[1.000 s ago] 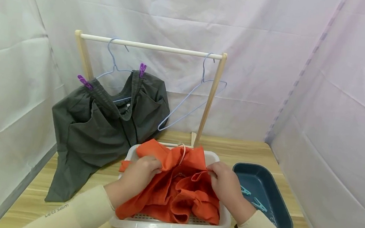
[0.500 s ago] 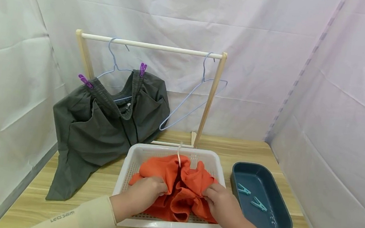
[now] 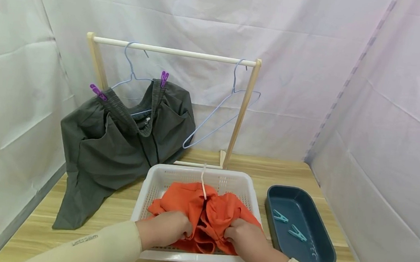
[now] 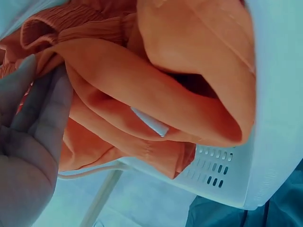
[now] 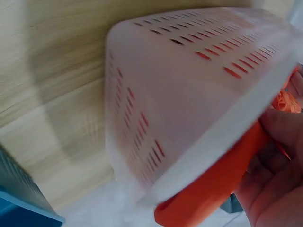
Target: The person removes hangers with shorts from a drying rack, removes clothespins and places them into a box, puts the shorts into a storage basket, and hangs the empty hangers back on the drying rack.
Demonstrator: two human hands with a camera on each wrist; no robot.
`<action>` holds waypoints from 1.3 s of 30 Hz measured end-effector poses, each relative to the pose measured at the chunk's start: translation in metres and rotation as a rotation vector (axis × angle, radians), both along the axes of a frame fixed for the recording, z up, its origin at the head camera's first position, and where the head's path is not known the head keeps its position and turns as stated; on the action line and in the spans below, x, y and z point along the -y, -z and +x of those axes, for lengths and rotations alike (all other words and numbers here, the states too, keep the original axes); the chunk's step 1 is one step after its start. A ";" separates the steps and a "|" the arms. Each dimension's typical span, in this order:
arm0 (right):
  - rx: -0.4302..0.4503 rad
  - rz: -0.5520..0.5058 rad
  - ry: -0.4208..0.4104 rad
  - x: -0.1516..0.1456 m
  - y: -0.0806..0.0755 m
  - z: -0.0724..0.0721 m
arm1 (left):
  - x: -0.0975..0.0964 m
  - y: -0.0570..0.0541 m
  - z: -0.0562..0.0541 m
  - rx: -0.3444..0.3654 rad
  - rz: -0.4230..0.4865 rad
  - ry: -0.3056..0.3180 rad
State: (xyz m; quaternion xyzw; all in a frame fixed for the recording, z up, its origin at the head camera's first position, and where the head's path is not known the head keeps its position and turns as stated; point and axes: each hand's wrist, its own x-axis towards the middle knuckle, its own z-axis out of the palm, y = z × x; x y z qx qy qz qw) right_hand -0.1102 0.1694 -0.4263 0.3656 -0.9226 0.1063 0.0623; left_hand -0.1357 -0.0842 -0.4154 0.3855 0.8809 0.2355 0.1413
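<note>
An orange garment lies bunched in a white perforated plastic basket. In the left wrist view its gathered elastic waistband and a small white label show. A pale cord rises from the cloth toward the basket's back rim. My left hand pinches the garment's edge on the left, thumb against fingers. Opposite it, my right hand grips the same garment on the right. Folds hide part of both hands' fingertips in the head view.
Behind the basket stands a wooden rack. Grey trousers hang there from a blue hanger, held by purple clips. A second blue hanger hangs bare. To the right, a dark blue tray holds light blue clips.
Both hands have drawn the orange garment down toward the front of the basket, uncovering the basket's back rim. The hands have come closer together and keep hold of the cloth.
</note>
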 end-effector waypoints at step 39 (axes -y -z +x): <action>0.226 0.200 -0.052 -0.004 0.003 -0.028 | 0.000 0.000 -0.002 0.063 -0.376 0.077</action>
